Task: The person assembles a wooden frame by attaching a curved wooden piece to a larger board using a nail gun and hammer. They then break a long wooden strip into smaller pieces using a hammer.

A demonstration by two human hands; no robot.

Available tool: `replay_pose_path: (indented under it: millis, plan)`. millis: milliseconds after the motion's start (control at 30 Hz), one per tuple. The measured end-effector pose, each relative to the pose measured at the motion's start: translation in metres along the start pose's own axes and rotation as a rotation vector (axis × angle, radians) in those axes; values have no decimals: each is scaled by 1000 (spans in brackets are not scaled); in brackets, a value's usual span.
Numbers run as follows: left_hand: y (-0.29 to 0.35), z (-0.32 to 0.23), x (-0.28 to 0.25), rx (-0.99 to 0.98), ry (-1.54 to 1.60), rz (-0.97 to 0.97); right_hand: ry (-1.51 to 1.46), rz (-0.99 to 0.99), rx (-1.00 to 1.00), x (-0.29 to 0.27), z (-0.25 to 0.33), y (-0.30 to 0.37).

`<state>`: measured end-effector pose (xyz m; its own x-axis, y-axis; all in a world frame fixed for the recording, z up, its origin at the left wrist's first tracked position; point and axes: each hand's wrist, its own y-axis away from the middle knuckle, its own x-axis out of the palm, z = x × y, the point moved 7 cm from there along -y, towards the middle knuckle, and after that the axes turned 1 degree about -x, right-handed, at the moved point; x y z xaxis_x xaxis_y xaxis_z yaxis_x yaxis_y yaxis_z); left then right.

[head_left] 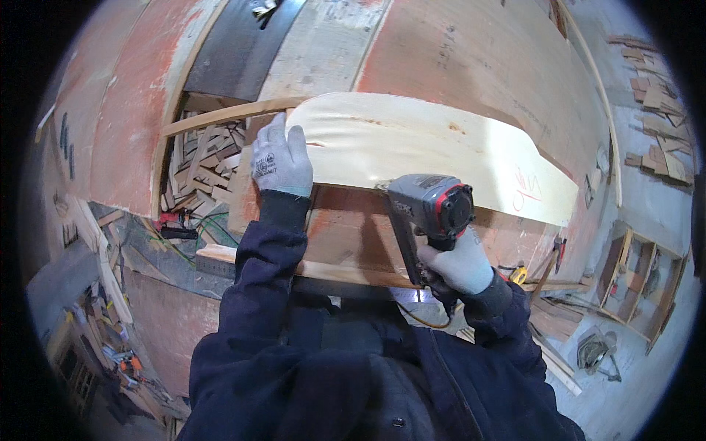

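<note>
A pale thin plywood panel (412, 140) with a curved left end lies across the worktable. My left hand (282, 158), in a light grey glove, rests flat with fingers stretched at the panel's left end, beside a curved wooden strip (228, 115). My right hand (460, 264), gloved too, is wrapped round the handle of a grey and black nail gun (426, 202) with a red ring. The gun's nose meets the panel's near edge, right of my left hand. A hose (426, 322) hangs from below its handle.
Wood offcuts (206, 165) fill an opening left of my left hand. A red and black tool (179, 225) lies near it. A yellow tape measure (518, 275) sits right of my right hand. On the floor at right are a wooden frame (636, 275) and stacked wood pieces (658, 158).
</note>
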<state>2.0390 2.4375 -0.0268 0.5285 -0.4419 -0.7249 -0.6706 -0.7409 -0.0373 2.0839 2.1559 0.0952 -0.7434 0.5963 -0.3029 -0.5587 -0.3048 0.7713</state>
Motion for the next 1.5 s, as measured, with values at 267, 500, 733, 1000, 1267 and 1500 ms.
replay_pose_path:
  millis: [267,500,733,1000,1267,1500]
  plan:
    - [27,81,-71,-317,597,-6,199,42,-19,30,31,-3]
    - [48,88,-108,-122,274,-30,166,74,-62,53,48,-15]
    - [46,90,-105,-68,292,-33,261,155,-146,83,75,-19]
    - [46,91,-110,-138,316,-31,557,125,-338,102,84,-31]
    - [44,88,-112,-75,293,-68,212,81,-115,83,119,-36]
    - [44,87,-113,-91,326,-32,144,18,-190,93,138,-56]
